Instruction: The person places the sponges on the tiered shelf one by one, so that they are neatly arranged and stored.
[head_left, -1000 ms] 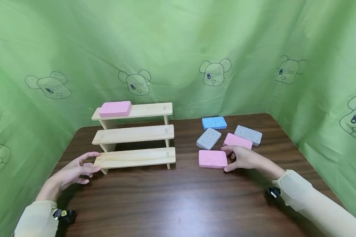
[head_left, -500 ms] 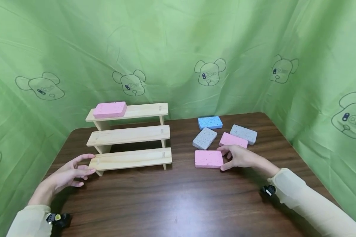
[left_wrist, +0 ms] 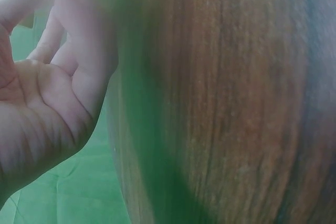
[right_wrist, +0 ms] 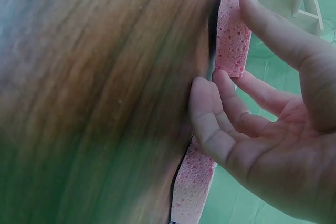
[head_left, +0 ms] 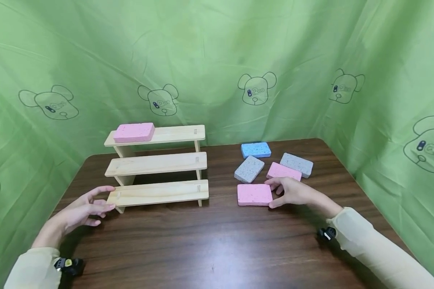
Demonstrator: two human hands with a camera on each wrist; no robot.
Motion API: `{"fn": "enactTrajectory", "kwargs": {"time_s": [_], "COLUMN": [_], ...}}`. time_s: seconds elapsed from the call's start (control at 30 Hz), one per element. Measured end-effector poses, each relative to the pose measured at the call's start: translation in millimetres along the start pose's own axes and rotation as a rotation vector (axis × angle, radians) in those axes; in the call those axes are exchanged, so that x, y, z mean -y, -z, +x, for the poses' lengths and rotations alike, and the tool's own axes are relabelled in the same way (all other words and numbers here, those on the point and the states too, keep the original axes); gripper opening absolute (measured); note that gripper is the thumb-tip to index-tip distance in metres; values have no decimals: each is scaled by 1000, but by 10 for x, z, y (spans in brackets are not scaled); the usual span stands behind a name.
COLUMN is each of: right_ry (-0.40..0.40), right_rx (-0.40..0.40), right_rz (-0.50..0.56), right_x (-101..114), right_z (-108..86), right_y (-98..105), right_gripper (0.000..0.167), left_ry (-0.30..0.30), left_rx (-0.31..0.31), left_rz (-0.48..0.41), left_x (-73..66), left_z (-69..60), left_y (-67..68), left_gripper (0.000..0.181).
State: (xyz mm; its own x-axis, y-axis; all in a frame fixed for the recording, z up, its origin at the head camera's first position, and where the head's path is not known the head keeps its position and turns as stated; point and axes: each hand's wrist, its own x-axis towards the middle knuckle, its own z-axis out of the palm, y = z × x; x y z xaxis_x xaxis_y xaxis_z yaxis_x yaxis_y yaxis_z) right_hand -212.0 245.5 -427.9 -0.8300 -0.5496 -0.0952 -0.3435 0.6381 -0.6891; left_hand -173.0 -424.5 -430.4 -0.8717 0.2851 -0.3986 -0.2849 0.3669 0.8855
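In the head view, my left hand (head_left: 76, 212) pinches the left end of the lowest step of a three-step wooden shelf (head_left: 159, 193), forefinger at the back corner, thumb at the front. A pink sponge (head_left: 134, 132) lies on the left of the top step. Over on the right, my right hand (head_left: 296, 192) holds the right end of the nearest pink sponge (head_left: 254, 194), which lies flat on the table. The right wrist view shows the thumb on this sponge (right_wrist: 233, 30) and a fingertip at its end. The left wrist view shows my palm (left_wrist: 47, 103), not the shelf.
Behind the held sponge are a grey sponge (head_left: 249, 169), a blue one (head_left: 256, 149), another pink one (head_left: 283, 171) and a second grey one (head_left: 297, 164). A green curtain (head_left: 217, 60) surrounds the back and sides of the brown table (head_left: 188, 245).
The head view has turned slightly, so everything sits a little further left in it. Both hands keep the same places at the shelf and the sponge.
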Motion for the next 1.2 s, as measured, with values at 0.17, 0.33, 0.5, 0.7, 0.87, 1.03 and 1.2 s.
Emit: {"fn": "enactTrajectory", "kwargs": {"time_s": [0.17,0.33,0.5,0.7,0.87,1.03,1.2], "right_ry": [-4,-4,-21,-48,-52,-22,-7], "right_rx": [1,2,-6,-38,-66,-107,-133], "right_rz": [58,112,155,207,274,347,373], "right_x": [59,149,245,378,478,570,672], "right_z": [-11,-3,42,118,190,273,342], "right_y": [68,157,260,400,457,484,513], "right_gripper": [71,69,67,73,73,67,66], "left_ry": [-12,-18,-3,7,1,5,23], "left_rx": [5,3,1,-7,5,-2,-18], "left_rz": [-6,-3,-1,0,-3,-3,11], "left_x": [-13,-15,-14,-5,1,5,-3], "left_z": [-9,-18,-10,0,-26,-39,-11], "left_y": [-3,9,7,10,16,17,2], "left_gripper": [54,53,53,54,53,53,56]}}
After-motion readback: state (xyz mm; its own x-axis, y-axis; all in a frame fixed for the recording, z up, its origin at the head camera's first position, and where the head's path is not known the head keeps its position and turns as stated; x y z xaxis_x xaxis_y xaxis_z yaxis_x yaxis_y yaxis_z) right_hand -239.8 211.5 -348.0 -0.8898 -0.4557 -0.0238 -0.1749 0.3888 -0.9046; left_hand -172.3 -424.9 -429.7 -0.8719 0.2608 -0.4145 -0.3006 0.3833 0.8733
